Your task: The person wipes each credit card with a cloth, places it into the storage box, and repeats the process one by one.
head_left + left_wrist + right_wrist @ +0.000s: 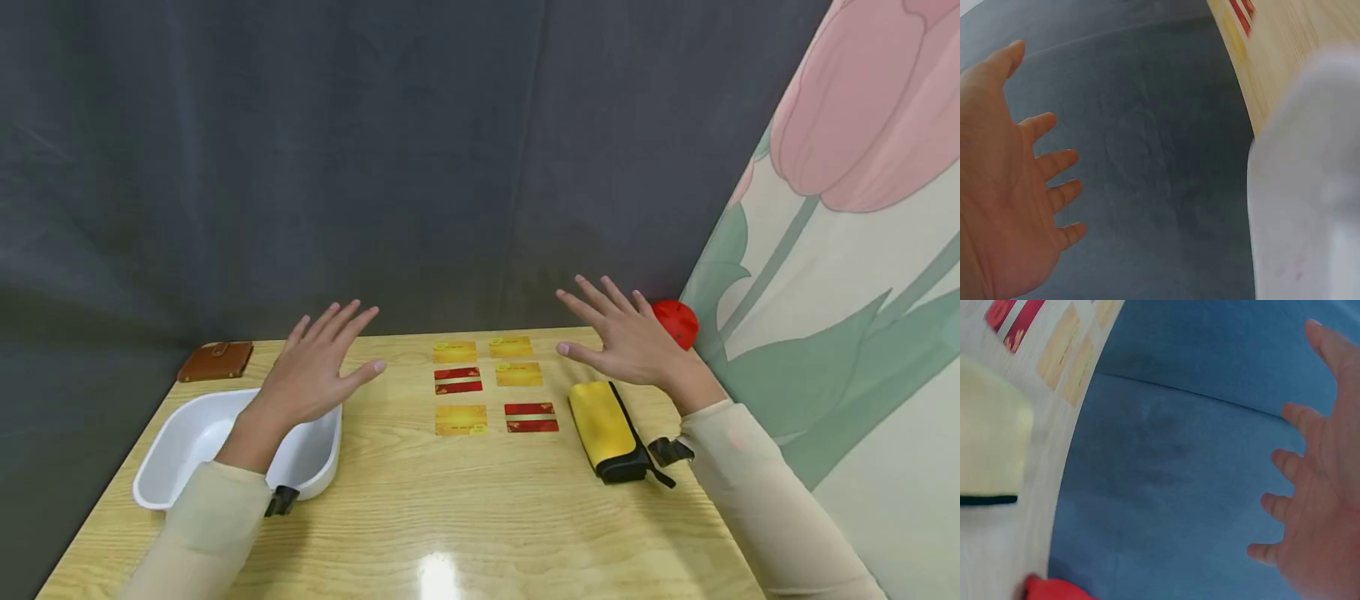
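My left hand (311,375) is raised above the white basin (161,454), fingers spread, holding nothing. Over the right side of the table my right hand (630,342) hovers with its fingers apart and nothing in it. Below it lies a yellow and black pouch (600,421). Between the hands, several cards lie flat in two columns. Gold ones include a card (461,420) at the front left and a card (519,374) in the middle right. A red card (458,381) with a pale stripe is in the left column, and another red card (531,417) sits front right.
A brown leather wallet (216,362) lies at the back left, behind the basin. The red round object (676,323) at the back right is partly covered by my right hand. A dark curtain (360,150) rises behind the wooden table (420,492); a flowered wall (862,275) borders the right.
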Available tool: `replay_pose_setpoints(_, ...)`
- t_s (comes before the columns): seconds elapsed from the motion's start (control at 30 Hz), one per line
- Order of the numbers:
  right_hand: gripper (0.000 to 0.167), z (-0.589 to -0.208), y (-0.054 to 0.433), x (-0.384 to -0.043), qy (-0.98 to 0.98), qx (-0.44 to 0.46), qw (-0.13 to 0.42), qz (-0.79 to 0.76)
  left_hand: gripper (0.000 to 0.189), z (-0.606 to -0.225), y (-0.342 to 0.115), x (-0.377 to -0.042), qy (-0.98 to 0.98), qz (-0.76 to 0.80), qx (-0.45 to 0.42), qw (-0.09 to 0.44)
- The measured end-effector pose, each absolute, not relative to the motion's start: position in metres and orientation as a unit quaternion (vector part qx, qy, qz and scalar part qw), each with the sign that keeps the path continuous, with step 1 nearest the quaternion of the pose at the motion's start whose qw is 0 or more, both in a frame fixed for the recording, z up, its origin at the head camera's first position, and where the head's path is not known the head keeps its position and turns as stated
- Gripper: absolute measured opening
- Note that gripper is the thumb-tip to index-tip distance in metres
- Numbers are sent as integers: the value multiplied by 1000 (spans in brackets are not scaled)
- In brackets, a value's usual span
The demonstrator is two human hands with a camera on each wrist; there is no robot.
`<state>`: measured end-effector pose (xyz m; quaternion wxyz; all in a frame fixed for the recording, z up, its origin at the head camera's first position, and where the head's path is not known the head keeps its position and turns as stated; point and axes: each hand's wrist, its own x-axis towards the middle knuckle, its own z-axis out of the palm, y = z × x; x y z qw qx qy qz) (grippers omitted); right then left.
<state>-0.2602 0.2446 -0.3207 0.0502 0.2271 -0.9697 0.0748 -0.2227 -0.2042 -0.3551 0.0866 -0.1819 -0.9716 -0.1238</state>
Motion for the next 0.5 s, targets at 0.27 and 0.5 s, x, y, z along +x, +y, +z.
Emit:
replay_pose_setpoints(0.27,80,-341,247,-260,-965,212,29,149,76,-367,-174,-216,-954,-209,-188,105)
replay_pose_setpoints(0.5,78,-353,249,-255,-958,214,31,187,64,-379,-148,-209,-939,-268,-190,99)
